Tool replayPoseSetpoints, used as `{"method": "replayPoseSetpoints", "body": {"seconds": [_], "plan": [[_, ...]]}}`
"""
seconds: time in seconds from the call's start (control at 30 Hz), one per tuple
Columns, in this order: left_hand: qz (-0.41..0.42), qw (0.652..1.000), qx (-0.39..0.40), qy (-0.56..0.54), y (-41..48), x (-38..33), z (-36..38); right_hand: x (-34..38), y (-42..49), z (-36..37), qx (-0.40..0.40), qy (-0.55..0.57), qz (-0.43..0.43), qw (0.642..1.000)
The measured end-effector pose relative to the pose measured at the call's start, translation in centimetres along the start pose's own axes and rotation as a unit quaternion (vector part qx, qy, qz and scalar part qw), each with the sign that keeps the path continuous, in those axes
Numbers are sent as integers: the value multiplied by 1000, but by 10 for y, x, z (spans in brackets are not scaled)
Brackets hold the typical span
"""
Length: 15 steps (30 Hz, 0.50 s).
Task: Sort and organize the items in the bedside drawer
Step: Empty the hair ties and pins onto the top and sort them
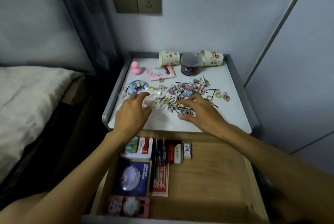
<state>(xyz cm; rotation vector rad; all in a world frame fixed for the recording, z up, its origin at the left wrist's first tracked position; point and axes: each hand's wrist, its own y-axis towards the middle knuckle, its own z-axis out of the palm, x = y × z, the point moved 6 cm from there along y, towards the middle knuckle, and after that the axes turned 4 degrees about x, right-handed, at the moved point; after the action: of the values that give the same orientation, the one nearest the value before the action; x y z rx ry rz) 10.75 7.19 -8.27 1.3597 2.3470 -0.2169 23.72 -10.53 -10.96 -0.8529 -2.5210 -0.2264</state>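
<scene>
A scattered pile of small hair ties and black hairpins (189, 91) covers the middle of the white bedside tabletop (226, 115). My left hand (132, 113) reaches over the pile's left side, fingers loosely curved over white clips; whether it holds anything I cannot tell. My right hand (198, 110) lies spread over the pile's front, fingertips touching hair ties. Below, the wooden drawer (207, 178) stands open with boxes lined along its left side: a dark blue box (132, 176), a red packet (160, 180), a red-and-white box (142, 147) and an eraser (187, 151).
At the tabletop's back stand two paper cups (169, 57) (212, 57), the right one tipped, and a clear round jar (191, 63). A pink sponge (135, 67), a pink packet (160, 72) and a round badge (138, 86) lie left. A bed (27, 97) is at left.
</scene>
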Motion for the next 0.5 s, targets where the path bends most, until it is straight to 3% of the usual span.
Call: {"method": "replayPoseSetpoints", "body": {"seconds": [0.17,0.27,0.5], "plan": [[19,991,47,122,17,10,11,2,25,11,6,-45,-26,999],[39,993,-4,110,19,8,6,-7,32,8,-15,-63,-21,998],[22,995,4,96,29,13,16,1,56,-15,-76,-91,0,993]]}}
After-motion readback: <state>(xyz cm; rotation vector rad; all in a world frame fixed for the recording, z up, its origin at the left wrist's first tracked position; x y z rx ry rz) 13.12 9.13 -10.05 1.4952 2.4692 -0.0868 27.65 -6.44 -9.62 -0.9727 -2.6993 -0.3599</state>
